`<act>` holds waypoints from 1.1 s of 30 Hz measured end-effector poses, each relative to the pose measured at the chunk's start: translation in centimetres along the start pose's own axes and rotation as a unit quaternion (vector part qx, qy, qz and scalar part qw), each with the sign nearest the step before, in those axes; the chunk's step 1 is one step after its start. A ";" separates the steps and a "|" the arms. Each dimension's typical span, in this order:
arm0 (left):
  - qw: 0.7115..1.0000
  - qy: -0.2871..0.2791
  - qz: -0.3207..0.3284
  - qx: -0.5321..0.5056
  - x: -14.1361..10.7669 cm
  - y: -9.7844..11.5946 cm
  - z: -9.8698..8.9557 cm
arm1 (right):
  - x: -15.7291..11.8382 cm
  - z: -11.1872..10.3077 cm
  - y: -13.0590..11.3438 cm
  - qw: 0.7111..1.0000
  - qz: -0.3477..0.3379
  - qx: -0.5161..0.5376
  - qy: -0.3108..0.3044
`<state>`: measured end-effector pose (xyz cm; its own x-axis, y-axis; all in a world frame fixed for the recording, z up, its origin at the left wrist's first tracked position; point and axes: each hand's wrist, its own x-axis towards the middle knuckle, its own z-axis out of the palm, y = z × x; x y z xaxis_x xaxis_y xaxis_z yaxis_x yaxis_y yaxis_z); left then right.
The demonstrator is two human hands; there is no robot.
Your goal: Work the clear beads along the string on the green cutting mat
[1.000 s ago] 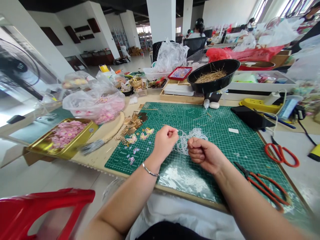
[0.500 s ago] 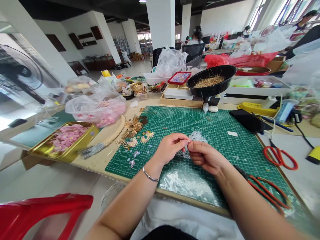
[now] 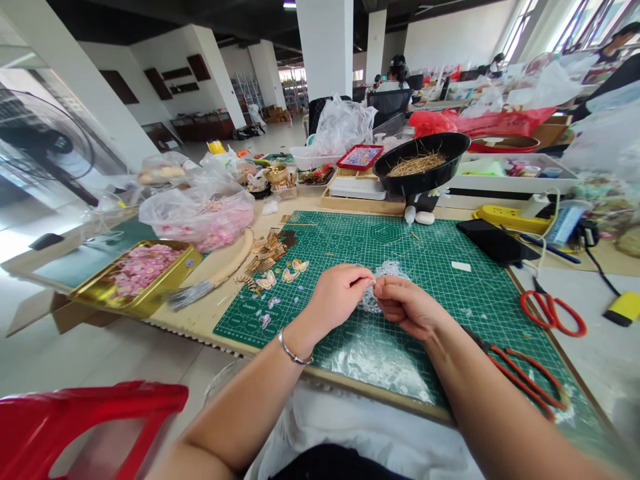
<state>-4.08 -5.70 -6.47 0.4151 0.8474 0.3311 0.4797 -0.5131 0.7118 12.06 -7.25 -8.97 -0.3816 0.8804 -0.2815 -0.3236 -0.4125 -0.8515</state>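
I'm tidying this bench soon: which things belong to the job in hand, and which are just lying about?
Seemingly in the job:
left hand and right hand, pinching something too small to identify
clear tangled pile behind them
green mat beneath

Seemingly just lying about:
orange-handled tool
red-handled scissors
black phone-like slab
black bowl of straw

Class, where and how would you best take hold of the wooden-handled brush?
Probably by the middle of its curved handle, from above, with the nearer left hand: the brush lies flat, bristles beside the gold tray, and gold metal pieces lie close to the handle's right.
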 end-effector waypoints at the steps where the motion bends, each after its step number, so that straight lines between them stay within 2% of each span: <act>1: 1.000 -0.004 -0.012 -0.014 -0.1 0.0 -0.1 | 0.0 0.1 0.0 1.000 -0.004 0.020 0.003; 4: 0.995 -0.018 -0.066 -0.078 -0.4 0.0 -0.2 | -0.1 0.3 0.0 0.997 -0.015 0.070 0.002; 6: 0.988 -0.019 -0.103 -0.117 -0.4 0.0 -0.3 | -0.1 0.5 0.1 0.998 -0.012 0.059 -0.003; 8: 0.984 -0.023 -0.120 -0.130 -0.4 0.2 -0.3 | -0.2 0.6 0.1 1.000 -0.011 -0.013 -0.002; 11: 0.987 -0.038 -0.112 -0.113 -0.5 0.2 -0.2 | -0.3 0.7 0.0 0.987 -0.051 -0.155 0.013; 13: 0.986 -0.034 -0.113 -0.120 -0.5 0.0 -0.1 | -0.3 0.7 -0.2 0.981 -0.071 -0.179 0.023; 19: 0.967 0.017 -0.131 -0.216 -0.7 -0.9 0.3 | -0.4 0.7 -0.3 1.000 -0.020 0.014 -0.012; 22: 0.974 0.031 -0.122 -0.191 -0.8 -0.8 0.3 | -0.2 0.6 -0.1 0.997 -0.001 0.080 -0.021; 25: 0.986 0.053 -0.102 -0.124 -1.0 -0.6 0.4 | -0.1 0.6 -0.1 0.994 0.012 0.103 -0.014; 28: 0.992 0.069 -0.080 -0.070 -1.2 -0.5 0.5 | 0.0 0.7 -0.1 0.995 0.025 0.096 -0.004; 33: 0.997 0.065 -0.047 -0.002 -1.1 -0.5 0.5 | -0.2 0.9 0.1 0.999 0.006 0.036 0.001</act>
<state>-4.42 -6.39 -7.48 0.2657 0.9022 0.3399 0.5077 -0.4306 0.7462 11.31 -7.62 -8.57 -0.3835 0.8761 -0.2922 -0.3810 -0.4383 -0.8141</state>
